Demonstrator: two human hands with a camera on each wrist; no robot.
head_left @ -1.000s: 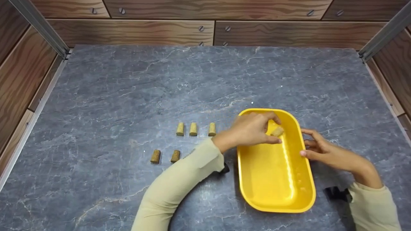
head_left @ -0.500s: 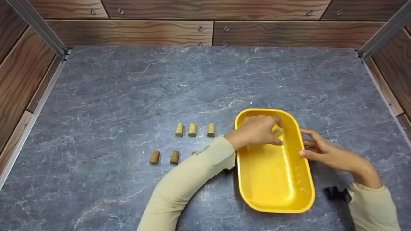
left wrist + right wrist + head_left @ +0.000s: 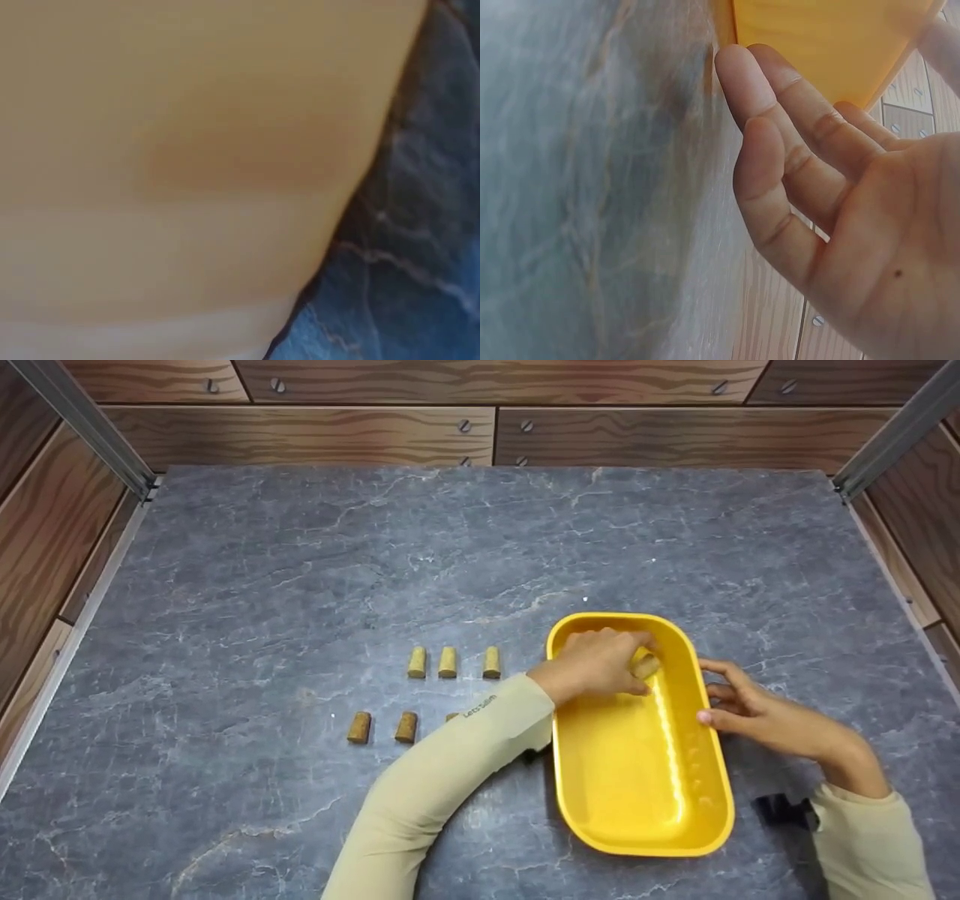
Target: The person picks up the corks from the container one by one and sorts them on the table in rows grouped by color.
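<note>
A deep yellow tub (image 3: pixel 637 787) stands on the marbled table. My left hand (image 3: pixel 600 660) reaches down inside its far half, thumb and forefinger spread on either side of a light cork stopper (image 3: pixel 646 665); a gap shows between thumb and cork, and the other fingers are hidden. In the left wrist view only the tub's blurred yellow wall (image 3: pixel 225 247) and some tabletop show. My right hand (image 3: pixel 757 712) rests its loosely bent fingers and thumb against the tub's right outer side. The right wrist view shows those fingertips at the yellow wall (image 3: pixel 817 37).
Left of the tub lie light cork stoppers in a row, a left one (image 3: pixel 417 662), a middle one (image 3: pixel 447 661) and a right one (image 3: pixel 491 662). Nearer lie darker corks (image 3: pixel 359 727), one partly behind the left sleeve (image 3: pixel 442 780). Wood-patterned panels (image 3: pixel 300 435) border the table.
My left hand has moved lower into the tub, its thumb and forefinger closing in around the cork. The right hand stays at the tub's side. The view has shifted slightly.
</note>
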